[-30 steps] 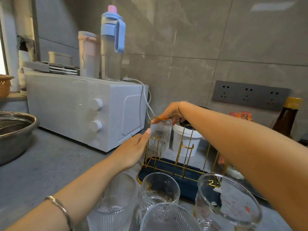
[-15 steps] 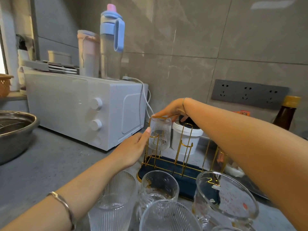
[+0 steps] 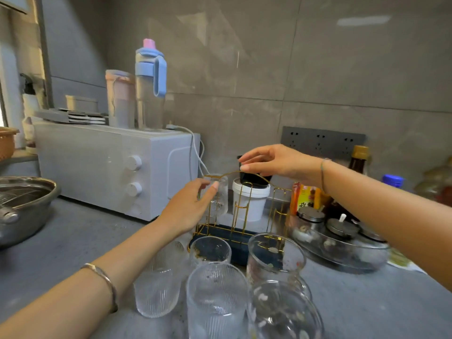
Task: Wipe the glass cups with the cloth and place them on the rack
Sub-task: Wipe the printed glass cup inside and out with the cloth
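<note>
Glass, nearest me: a cluster of glass cups [image 3: 216, 299] standing upright, mouths up, on the grey counter [image 3: 73, 241], several showing specks inside, so I judge them not yet wiped. Leftmost ribbed cup [image 3: 156, 285]: just beside and under my left forearm. Cloth: not in view. Next out, the rack [image 3: 227, 230], gold wire on a dark base, just behind the cluster. One inverted cup [image 3: 220, 201] sits mouth down over the rack's left post, long axis vertical. Left hand [image 3: 190, 206]: fingers nearly straight, tips resting against the near side of that inverted cup, gripping nothing that I can see. Right hand [image 3: 276, 162]: above the rack, fingers relaxed, one fingertip at the arched top wire, holding nothing. Beyond: a white tub [image 3: 252, 204], a white microwave [image 3: 110, 165], the tiled wall. Relation that matters: the waiting cups lie on my side of both hands, lower and closer to me, so either hand must draw back and down. I judge the left one better placed, its arm already running alongside the leftmost ribbed cup.
</note>
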